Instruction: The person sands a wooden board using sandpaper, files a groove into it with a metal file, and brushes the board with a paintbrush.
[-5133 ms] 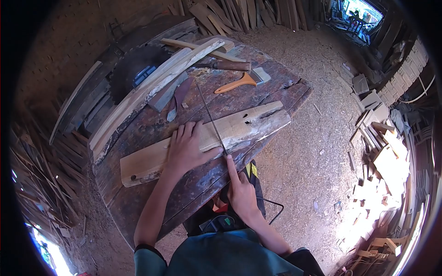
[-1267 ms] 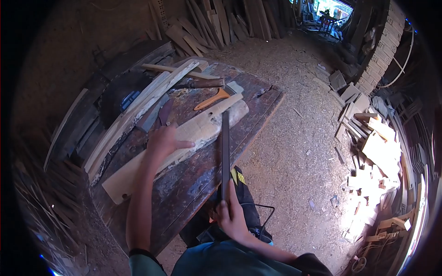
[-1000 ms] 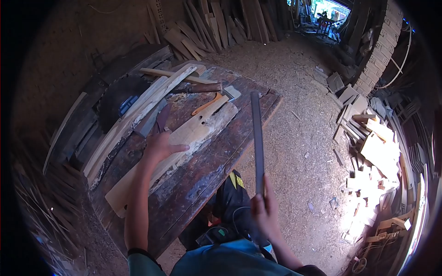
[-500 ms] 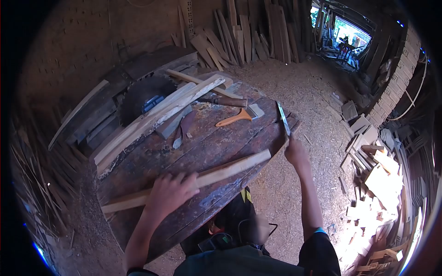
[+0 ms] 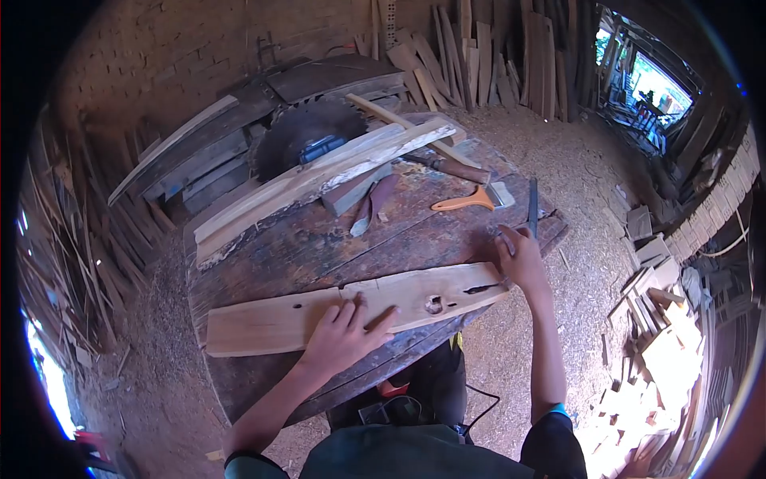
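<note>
A long plank lies across the workbench near its front edge, its pale face up, with dark holes toward the right end. My left hand rests on the middle of this plank, fingers spread. Curled at the plank's right end is my right hand, with a dark flat metal bar sticking up from it; the bar's lower end is hidden by the hand. An orange-handled brush lies beyond the plank, left of the bar.
On the workbench, a long rough-edged timber lies toward the back left, near a round saw blade. A brown-handled tool and a dark, narrow tool lie nearby. Wood scraps are heaped on the floor at right.
The plank was turned on its narrow edge and now lies flat, showing a face with different holes. My right hand has come in to its right end with the bar. The view has shifted left.
</note>
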The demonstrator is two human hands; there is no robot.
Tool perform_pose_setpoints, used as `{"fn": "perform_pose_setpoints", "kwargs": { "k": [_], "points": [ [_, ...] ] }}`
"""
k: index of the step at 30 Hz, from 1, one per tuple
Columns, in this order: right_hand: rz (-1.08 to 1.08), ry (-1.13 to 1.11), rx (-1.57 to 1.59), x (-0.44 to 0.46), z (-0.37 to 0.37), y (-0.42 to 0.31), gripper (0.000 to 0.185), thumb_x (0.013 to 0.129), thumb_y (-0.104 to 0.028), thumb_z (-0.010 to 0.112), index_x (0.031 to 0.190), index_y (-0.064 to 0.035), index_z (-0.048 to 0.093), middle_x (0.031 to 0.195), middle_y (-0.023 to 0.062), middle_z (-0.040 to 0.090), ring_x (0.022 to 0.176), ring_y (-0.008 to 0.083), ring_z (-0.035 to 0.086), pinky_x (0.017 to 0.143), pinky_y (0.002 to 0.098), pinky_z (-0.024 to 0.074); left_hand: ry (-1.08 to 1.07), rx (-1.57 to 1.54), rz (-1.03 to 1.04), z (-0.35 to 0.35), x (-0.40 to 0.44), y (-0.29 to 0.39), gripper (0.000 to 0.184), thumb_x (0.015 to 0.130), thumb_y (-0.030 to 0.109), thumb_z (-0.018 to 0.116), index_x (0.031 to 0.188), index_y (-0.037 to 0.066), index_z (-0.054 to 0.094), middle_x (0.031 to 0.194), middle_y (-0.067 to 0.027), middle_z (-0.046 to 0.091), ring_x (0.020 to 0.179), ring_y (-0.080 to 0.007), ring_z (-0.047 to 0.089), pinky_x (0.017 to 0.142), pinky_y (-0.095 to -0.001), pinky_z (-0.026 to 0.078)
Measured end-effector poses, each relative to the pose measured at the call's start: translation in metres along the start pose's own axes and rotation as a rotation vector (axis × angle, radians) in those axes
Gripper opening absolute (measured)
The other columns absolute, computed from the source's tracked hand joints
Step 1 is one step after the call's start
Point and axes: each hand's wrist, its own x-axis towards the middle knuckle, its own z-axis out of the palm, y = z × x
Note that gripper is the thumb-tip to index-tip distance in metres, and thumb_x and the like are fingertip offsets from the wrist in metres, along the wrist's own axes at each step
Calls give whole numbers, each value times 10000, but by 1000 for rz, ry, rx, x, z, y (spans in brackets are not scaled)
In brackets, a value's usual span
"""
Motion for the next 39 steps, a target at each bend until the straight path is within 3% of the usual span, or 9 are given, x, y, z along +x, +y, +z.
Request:
{"fn": "perform_pose_setpoints", "kwargs": {
  "k": [4,13,18,21,24,27,31,34,39],
  "points": [
    [-357,46,9,45,20,-12,530,773,20,526,1279,-126,472,1208,204,477,1122,353,479,912,449,417,-110,-180,-47,0,2,-1,496,790,474,580,1235,259,533,1147,-146,529,889,-224,519,774,-351,411],
    [-391,-25,-592,101,32,-24,272,737,-51,560,1005,-93,554,1036,144,629,998,356,572,890,432,451,-286,-430,-290,-16,-20,-46,804,650,612,650,1294,166,469,1250,-153,414,1150,-338,378,992,-462,267],
    [-238,174,387,57,-40,-41,176,794,-176,594,920,-67,536,728,93,636,681,250,637,590,347,489,-326,-522,-310,-8,-13,-48,818,649,589,664,1296,130,462,1219,-145,425,1137,-321,379,994,-449,259],
    [33,161,927,10,-79,-54,195,800,-220,618,850,-42,558,711,92,606,681,206,615,584,315,464,-293,-538,-299,-2,0,-48,809,633,555,695,1283,125,477,1195,-144,438,1111,-320,398,985,-442,268],
    [-231,56,426,-30,-56,-31,275,785,-282,664,805,-21,578,704,86,600,672,200,600,574,323,448,-252,-544,-284,5,12,-45,795,614,521,723,1262,120,499,1181,-146,448,1092,-324,415,976,-435,279],
    [-351,-24,520,-50,-50,-30,343,747,-322,708,755,1,595,732,83,604,673,206,592,574,327,446,-211,-510,-267,7,11,-44,791,598,507,736,1242,105,514,1172,-150,450,1077,-331,425,962,-440,295],
    [63,106,343,-57,-71,-13,331,732,-324,729,742,-7,634,750,92,596,705,220,583,597,334,447,-67,-370,-209,3,7,-38,779,589,511,732,1214,95,527,1166,-166,439,1051,-344,425,924,-487,313],
    [237,631,358,-78,-27,-15,309,739,-298,725,757,-2,640,778,118,610,731,239,588,641,341,456,11,-256,-173,-2,4,-32,753,615,521,704,1225,123,511,1161,-169,436,1026,-341,422,903,-504,312],
    [116,483,826,-120,7,-32,215,875,-179,565,836,28,610,949,132,602,857,182,581,732,277,465,37,-218,-170,-6,2,-25,732,636,514,687,1237,140,499,1173,-167,432,1017,-337,420,892,-507,310]
  ]
}}
